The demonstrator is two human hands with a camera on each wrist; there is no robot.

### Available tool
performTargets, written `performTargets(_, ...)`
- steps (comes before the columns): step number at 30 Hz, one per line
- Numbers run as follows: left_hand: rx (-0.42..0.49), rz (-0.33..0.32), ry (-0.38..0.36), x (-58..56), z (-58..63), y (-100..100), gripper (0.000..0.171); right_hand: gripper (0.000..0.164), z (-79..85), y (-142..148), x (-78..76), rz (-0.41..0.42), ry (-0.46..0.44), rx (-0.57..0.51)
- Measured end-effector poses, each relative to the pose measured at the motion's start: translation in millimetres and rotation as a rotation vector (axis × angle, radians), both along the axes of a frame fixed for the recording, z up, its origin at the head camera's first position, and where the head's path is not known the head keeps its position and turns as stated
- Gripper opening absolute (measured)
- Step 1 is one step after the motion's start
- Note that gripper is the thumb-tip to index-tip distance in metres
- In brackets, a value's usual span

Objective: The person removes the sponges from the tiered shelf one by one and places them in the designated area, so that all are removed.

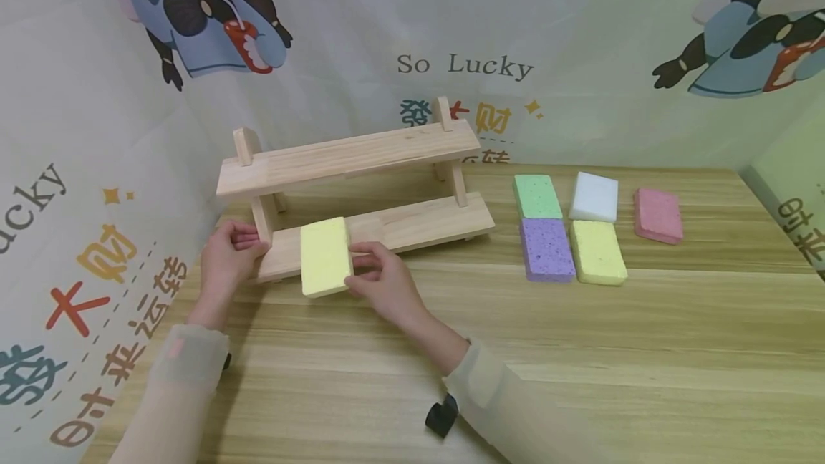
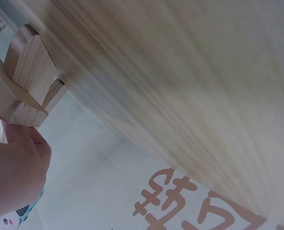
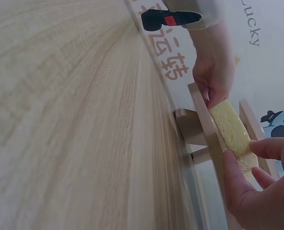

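Observation:
A two-tier wooden shelf (image 1: 348,157) stands at the back of the table. My left hand (image 1: 227,262) grips its lower left end, beside the upright; in the left wrist view the fingers wrap the end of the lower board (image 2: 24,112). My right hand (image 1: 392,285) pinches a yellow sponge (image 1: 324,258) by its right edge, thumb in front and fingers behind. The sponge is held tilted, overlapping the front of the lower board in the head view. From the right wrist, the sponge (image 3: 230,127) shows close along the board's edge.
Right of the shelf lie a green sponge (image 1: 538,196), a purple one (image 1: 547,250), a white one (image 1: 594,197), a second yellow one (image 1: 598,253) and a pink one (image 1: 658,215). A printed cloth (image 1: 580,13) hangs behind the table (image 1: 580,364) and along its left side.

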State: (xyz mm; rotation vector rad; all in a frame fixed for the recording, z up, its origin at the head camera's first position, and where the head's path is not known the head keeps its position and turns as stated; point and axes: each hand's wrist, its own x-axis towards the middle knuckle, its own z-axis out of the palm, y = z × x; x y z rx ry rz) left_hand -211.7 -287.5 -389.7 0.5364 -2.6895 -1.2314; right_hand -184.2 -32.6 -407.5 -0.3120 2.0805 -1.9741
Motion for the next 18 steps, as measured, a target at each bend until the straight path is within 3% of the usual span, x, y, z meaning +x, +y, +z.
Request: performTargets(18,0.002,0.011,0.020,1.0,1.9,2.4,0.033,0.045,-1.9,35.8,-6.0,-0.036,0.031,0.021)
